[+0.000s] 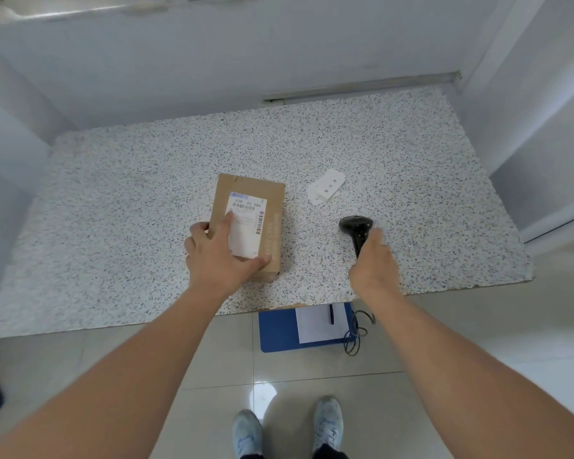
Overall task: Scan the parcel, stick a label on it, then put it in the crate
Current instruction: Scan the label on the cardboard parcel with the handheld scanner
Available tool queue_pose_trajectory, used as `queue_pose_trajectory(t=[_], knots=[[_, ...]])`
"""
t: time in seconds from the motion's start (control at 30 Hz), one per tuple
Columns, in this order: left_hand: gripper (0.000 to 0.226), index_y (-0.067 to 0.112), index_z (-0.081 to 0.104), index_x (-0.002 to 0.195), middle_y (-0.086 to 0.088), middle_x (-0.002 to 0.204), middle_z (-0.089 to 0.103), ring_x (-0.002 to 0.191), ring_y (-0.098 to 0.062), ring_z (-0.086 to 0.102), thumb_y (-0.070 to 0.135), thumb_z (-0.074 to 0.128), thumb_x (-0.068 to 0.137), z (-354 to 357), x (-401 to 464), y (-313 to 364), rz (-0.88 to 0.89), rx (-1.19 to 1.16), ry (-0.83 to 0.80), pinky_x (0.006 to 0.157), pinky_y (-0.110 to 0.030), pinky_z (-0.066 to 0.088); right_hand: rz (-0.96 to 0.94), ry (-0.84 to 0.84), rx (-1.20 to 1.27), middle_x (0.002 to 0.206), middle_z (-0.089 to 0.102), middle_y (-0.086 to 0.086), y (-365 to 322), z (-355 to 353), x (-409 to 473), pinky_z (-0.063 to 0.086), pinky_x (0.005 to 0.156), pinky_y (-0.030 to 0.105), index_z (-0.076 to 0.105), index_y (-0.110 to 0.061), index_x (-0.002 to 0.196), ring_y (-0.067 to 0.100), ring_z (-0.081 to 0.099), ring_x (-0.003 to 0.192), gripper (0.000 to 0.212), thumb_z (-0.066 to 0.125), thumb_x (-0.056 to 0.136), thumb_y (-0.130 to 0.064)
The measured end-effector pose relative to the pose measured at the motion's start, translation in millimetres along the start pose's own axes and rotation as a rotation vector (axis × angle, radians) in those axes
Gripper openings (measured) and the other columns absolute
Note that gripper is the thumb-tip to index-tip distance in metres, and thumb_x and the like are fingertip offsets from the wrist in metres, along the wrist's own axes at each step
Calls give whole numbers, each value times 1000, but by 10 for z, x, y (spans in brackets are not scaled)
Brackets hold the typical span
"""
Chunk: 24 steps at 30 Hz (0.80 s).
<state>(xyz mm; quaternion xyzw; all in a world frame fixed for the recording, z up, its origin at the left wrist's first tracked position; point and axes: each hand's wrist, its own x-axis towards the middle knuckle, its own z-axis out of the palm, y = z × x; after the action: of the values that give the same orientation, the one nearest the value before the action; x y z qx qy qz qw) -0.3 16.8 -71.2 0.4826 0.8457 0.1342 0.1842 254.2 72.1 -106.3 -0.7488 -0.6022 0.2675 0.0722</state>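
Nearest, under the front edge of the speckled grey-white stone table (113,193), a blue flat board with a white sheet (279,332) is seen on the floor. On the table, the brown cardboard parcel with a white barcoded shipping slip (272,207) is pinned flat by the left hand (219,256): its fingers (227,223) are spread apart over the slip, the thumb lying along the parcel's near end. To the right of the parcel, well apart, the black handheld barcode scanner (355,226) is gripped at the handle by the right hand (373,260), fingers closed round it. Beyond the scanner, small white paper labels (327,187) lie loose. No crate is visible.

Scanning appears to be the step in hand. For a clean read, the fingers should be slid off the barcodes and the scanner head aimed squarely at the slip, while the parcel is kept steady.
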Motion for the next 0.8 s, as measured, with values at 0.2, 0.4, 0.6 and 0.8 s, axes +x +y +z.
queue_pose_trajectory(t=[0.2,0.4,0.6,0.8], knots=[[99,35,26,155,-12,141,24,130,-35,28,33,85,76,-17,62,140,18,-91,-10,107,-52,39,57,-27,145,104,62,19,-101,-72,-39,51,62,38,18,-16,145,30,60,79,98,86,76,-3],[102,33,20,159,-9,146,25,135,-29,29,25,84,80,24,-49,136,80,-117,-51,115,-48,36,52,-95,289,101,62,5,-313,-243,-187,55,70,40,45,-13,125,27,65,89,55,78,82,-22],[95,32,21,160,-8,153,27,137,-27,29,33,79,85,44,-179,220,121,-45,17,115,-48,36,36,-163,627,88,64,8,-482,-303,-396,50,61,34,58,-20,95,22,62,73,17,62,84,-7],[95,29,25,159,-9,147,34,129,-27,34,43,79,82,17,-258,252,176,23,63,112,-44,38,206,-311,868,76,59,6,-668,-356,-568,49,61,33,66,-12,105,22,58,65,25,56,85,-1]])
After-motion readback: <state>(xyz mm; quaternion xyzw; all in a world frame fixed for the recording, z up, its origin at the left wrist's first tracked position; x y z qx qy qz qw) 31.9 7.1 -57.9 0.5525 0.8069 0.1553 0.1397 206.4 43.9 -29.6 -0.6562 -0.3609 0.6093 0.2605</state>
